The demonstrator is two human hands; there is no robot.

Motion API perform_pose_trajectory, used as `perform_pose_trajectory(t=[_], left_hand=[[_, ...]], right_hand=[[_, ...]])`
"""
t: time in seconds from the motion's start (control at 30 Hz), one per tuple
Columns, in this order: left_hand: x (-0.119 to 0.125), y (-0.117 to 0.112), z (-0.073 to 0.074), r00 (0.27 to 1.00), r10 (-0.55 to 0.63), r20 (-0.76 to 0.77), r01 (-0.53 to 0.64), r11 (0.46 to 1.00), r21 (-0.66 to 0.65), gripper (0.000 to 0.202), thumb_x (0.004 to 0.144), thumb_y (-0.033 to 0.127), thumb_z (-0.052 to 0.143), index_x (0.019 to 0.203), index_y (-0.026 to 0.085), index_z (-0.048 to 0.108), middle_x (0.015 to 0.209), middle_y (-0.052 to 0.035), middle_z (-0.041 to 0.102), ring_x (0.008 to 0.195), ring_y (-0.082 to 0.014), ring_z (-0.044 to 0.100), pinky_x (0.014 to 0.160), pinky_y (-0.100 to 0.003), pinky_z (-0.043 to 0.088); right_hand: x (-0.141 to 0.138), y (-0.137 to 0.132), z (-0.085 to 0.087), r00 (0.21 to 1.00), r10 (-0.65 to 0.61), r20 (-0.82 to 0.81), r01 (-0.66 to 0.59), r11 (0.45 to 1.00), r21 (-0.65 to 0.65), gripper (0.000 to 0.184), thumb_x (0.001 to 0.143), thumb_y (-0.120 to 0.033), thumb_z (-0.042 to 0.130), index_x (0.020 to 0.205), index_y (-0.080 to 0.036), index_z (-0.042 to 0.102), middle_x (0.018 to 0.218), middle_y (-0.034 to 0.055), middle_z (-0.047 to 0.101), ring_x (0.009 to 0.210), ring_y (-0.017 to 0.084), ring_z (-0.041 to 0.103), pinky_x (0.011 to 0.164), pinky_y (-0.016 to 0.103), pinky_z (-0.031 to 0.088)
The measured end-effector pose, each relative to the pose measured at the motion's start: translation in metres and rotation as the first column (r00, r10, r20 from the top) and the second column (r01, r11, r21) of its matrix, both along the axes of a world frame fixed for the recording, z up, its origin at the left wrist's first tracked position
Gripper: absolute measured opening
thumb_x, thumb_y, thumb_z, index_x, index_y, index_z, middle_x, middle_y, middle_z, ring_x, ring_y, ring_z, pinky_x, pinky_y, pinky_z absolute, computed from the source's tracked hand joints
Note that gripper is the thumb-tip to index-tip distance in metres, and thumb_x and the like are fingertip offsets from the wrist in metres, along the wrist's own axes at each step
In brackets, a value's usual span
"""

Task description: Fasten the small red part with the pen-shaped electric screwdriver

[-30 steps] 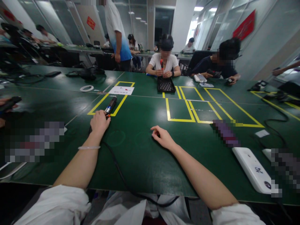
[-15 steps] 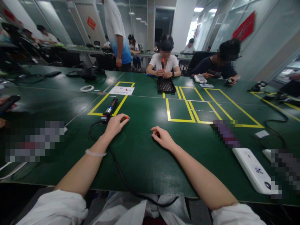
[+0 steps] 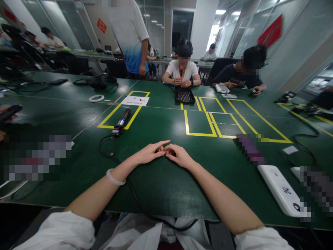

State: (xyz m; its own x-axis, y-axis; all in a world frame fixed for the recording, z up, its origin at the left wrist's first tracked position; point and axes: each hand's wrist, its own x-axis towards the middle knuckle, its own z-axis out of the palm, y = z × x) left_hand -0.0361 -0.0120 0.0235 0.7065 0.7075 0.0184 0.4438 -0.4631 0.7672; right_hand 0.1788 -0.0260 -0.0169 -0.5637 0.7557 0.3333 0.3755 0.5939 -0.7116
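Observation:
My left hand (image 3: 152, 152) pinches a small orange piece (image 3: 165, 152) with a dark edge, its index finger stretched out above. My right hand (image 3: 179, 154) meets it from the right over the green table (image 3: 166, 187), with thumb and fingertips closed together at the same spot. Whatever my right fingertips hold is too small and covered to name. A translucent bracelet (image 3: 116, 177) circles my left wrist. Farther off to the left lies an electric screwdriver (image 3: 123, 118) with a black and silver body, touched by neither hand.
A black cable (image 3: 135, 194) runs from the screwdriver to the near edge. Yellow tape (image 3: 201, 133) outlines boxes on the table. A printed sheet (image 3: 135, 101) and a black tray (image 3: 184, 95) lie farther back. A white power bank (image 3: 281, 189) rests at right. Co-workers sit opposite.
My left hand has moved right and toward me from beside the screwdriver, bringing the orange piece to my right hand's fingertips. My right hand has barely moved. A standing person behind has shifted.

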Motion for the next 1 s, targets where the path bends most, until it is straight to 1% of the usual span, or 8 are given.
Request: perform_pose_trajectory(t=[0.17,0.27,0.4,0.47,0.53,0.67,0.83,1.0], left_hand=[[0.004,-0.003,0.000,1.000,-0.016,-0.024,0.016,1.000,-0.006,0.057,0.095,0.043,0.044,0.149,0.024,0.033,0.086,0.0006,0.059,0.076,-0.0131,0.054,0.073,-0.025,0.041],[0.006,-0.005,-0.001,1.000,-0.021,-0.007,0.021,1.000,0.016,0.057,0.096,0.041,0.042,0.149,0.024,0.032,0.091,-0.0007,0.061,0.078,-0.0134,0.056,0.075,-0.026,0.043],[0.009,-0.007,0.002,0.999,0.031,0.011,-0.033,0.977,0.212,0.049,0.092,0.040,0.052,0.138,0.024,0.046,0.104,-0.0050,0.059,0.094,-0.0170,0.057,0.084,-0.030,0.045],[0.010,-0.009,0.004,0.999,0.042,-0.002,-0.040,0.951,0.308,0.039,0.090,0.039,0.055,0.126,0.023,0.055,0.104,-0.0050,0.059,0.095,-0.0177,0.057,0.085,-0.030,0.045],[0.011,-0.011,0.006,0.999,0.037,-0.006,-0.033,0.939,0.344,0.027,0.092,0.037,0.053,0.113,0.021,0.059,0.100,-0.0044,0.059,0.092,-0.0169,0.058,0.083,-0.029,0.045],[0.013,-0.013,0.008,0.996,0.084,0.015,-0.084,0.940,0.330,0.023,0.094,0.038,0.048,0.101,0.019,0.060,0.095,-0.0034,0.060,0.088,-0.0158,0.058,0.080,-0.029,0.046],[0.013,-0.012,0.007,0.993,0.105,0.054,-0.116,0.955,0.274,0.021,0.094,0.034,0.049,0.104,0.019,0.058,0.097,-0.0031,0.063,0.089,-0.0152,0.060,0.082,-0.029,0.047],[0.012,-0.011,0.006,0.994,0.106,0.037,-0.112,0.945,0.306,0.022,0.091,0.036,0.054,0.103,0.019,0.060,0.096,-0.0034,0.062,0.089,-0.0164,0.060,0.082,-0.030,0.047]], right_hand=[[-0.001,0.000,0.000,1.000,0.001,-0.010,-0.001,1.000,-0.013,0.010,0.085,-0.021,0.060,0.095,-0.020,0.058,0.083,0.0016,0.062,0.076,0.015,0.058,0.073,0.027,0.046],[-0.001,0.000,0.002,1.000,-0.016,-0.025,0.015,0.999,-0.042,0.010,0.083,-0.022,0.062,0.090,-0.019,0.056,0.079,0.0003,0.060,0.072,0.014,0.057,0.071,0.026,0.046],[0.000,0.001,0.004,0.994,-0.059,-0.090,0.043,0.986,-0.163,0.012,0.085,-0.027,0.060,0.090,-0.018,0.053,0.074,-0.0020,0.058,0.065,0.012,0.055,0.065,0.024,0.044],[0.001,0.002,0.002,0.990,-0.085,-0.115,0.059,0.976,-0.211,0.014,0.087,-0.031,0.059,0.091,-0.018,0.054,0.076,-0.0014,0.060,0.066,0.012,0.055,0.065,0.024,0.044],[0.002,0.003,-0.001,0.989,-0.092,-0.119,0.064,0.973,-0.222,0.018,0.088,-0.035,0.058,0.093,-0.018,0.055,0.079,-0.0007,0.062,0.068,0.012,0.056,0.066,0.024,0.043],[0.003,0.004,-0.004,0.987,-0.093,-0.129,0.062,0.972,-0.227,0.024,0.092,-0.041,0.053,0.093,-0.018,0.057,0.080,0.0003,0.064,0.070,0.013,0.057,0.067,0.024,0.042],[0.002,0.004,-0.001,0.983,-0.080,-0.168,0.031,0.961,-0.276,0.025,0.094,-0.040,0.049,0.092,-0.017,0.058,0.079,0.0008,0.066,0.072,0.013,0.058,0.072,0.025,0.044],[0.002,0.004,0.002,0.976,-0.090,-0.197,0.026,0.951,-0.307,0.027,0.095,-0.040,0.047,0.086,-0.017,0.058,0.076,0.0005,0.065,0.073,0.013,0.058,0.074,0.026,0.044]])
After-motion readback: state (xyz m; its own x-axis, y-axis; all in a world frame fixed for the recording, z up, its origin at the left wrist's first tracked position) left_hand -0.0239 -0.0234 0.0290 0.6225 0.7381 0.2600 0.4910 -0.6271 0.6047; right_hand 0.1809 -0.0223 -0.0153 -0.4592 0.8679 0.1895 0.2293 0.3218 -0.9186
